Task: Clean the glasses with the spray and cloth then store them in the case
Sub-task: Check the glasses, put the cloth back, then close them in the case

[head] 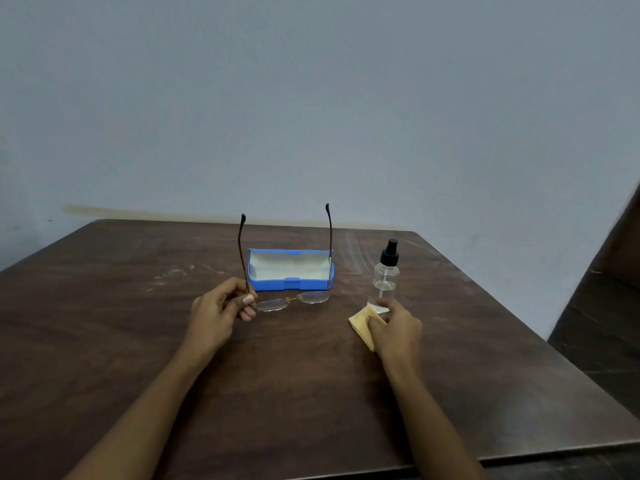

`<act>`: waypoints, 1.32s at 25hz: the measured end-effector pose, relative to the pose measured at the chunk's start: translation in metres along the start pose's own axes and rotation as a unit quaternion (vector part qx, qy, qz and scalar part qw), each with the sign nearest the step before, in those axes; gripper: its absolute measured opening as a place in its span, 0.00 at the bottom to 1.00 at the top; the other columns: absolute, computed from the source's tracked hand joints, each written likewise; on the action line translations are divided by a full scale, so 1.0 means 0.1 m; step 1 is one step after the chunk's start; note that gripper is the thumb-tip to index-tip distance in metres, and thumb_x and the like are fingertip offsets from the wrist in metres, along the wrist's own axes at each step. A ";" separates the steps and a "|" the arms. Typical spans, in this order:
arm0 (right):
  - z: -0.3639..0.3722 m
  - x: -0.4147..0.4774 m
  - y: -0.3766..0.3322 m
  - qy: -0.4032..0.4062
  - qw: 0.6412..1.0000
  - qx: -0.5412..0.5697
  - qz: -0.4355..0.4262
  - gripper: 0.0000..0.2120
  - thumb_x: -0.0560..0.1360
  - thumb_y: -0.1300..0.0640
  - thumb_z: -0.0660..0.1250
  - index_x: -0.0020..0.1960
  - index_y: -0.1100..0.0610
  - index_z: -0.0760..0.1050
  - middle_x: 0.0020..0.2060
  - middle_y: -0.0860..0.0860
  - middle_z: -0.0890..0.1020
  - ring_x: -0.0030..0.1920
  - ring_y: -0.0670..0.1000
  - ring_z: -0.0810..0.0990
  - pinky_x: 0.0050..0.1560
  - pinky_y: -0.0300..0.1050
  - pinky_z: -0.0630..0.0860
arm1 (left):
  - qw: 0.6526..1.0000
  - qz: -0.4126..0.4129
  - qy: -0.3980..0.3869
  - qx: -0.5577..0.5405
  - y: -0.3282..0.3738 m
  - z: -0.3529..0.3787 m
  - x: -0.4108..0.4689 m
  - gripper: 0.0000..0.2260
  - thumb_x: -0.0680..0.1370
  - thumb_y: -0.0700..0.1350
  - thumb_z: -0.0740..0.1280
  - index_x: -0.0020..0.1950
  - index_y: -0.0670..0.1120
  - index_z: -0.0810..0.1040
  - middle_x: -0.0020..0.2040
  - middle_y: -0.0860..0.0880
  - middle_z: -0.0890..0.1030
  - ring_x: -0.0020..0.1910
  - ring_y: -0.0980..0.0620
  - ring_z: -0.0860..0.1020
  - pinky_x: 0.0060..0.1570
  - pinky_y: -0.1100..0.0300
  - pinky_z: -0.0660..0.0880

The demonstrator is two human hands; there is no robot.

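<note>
Table: dark brown wood-grain top (311, 393), flat and matt, with pale scuffs toward its far edge
Glasses: thin metal frame (311, 296) with two oval clear lenses, low over the middle of the table; both slim temples stand upright and their tips are dark
Left hand: I see the left hand (218, 311) with fingers curled in, thumb and forefinger pinching the frame at its left hinge
Case: blue hard shell (291, 284), long with rounded ends, lying open just behind the glasses toward the far edge; it has a pale smooth lining and a small clasp tab on the front wall
Spray bottle: clear plastic cylinder (386, 271) with a black pump top, upright between the case and the table's right edge
Cloth: soft yellow piece (360, 323) lying flat on the near side of the bottle, one edge finely notched
Right hand: the right hand (394, 330) has its fingers closed round the foot of the spray bottle, and its thumb rests on the cloth
Hidden: the bottle's base sits behind the fingers and part of the cloth lies under the palm; the right temple crosses the case's right end; I cannot tell whether the lenses touch the table; a dark shape at the view's right side is cut off and unclear
</note>
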State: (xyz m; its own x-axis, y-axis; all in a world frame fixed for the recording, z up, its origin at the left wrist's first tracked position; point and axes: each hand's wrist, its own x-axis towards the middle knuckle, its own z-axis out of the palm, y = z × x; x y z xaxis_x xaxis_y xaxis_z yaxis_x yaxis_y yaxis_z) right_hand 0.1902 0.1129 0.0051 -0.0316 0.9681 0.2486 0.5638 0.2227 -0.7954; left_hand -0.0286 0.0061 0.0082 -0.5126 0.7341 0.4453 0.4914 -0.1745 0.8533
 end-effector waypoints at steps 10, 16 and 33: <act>-0.04 -0.07 -0.05 0.025 0.983 -0.174 -0.059 0.12 0.74 0.55 0.64 0.57 0.54 0.74 0.54 0.52 0.79 0.61 0.56 0.71 0.54 0.48 0.73 | 1.000 0.002 -0.013 0.012 0.03 0.00 -0.02 0.13 0.74 0.31 0.62 0.36 0.48 0.75 0.32 0.46 0.79 0.27 0.62 0.77 0.32 0.72 0.74; 0.12 -0.04 -0.22 0.051 0.970 0.021 -0.236 0.05 0.73 0.63 0.65 0.48 0.61 0.78 0.45 0.55 0.80 0.43 0.49 0.75 0.44 0.31 0.66 | 1.000 0.005 -0.006 0.011 0.04 0.01 -0.03 0.13 0.74 0.30 0.62 0.36 0.47 0.75 0.28 0.49 0.79 0.28 0.61 0.77 0.32 0.72 0.75; 0.43 0.21 -0.27 -0.046 0.950 0.193 -0.242 0.09 0.72 0.68 0.65 0.49 0.57 0.73 0.37 0.44 0.77 0.40 0.34 0.76 0.38 0.25 0.71 | 0.999 0.005 0.018 0.046 -0.01 0.03 0.07 0.15 0.74 0.31 0.62 0.35 0.51 0.74 0.30 0.51 0.79 0.31 0.60 0.78 0.32 0.71 0.75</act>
State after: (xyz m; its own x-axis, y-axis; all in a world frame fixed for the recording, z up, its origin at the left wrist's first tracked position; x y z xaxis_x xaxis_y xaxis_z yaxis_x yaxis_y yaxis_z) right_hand 0.1393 0.1319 0.0082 -0.2927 0.7440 0.6006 0.1218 0.6520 -0.7484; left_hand -0.0309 0.0136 0.0100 -0.5318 0.7076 0.4653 0.5587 -0.1197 0.8207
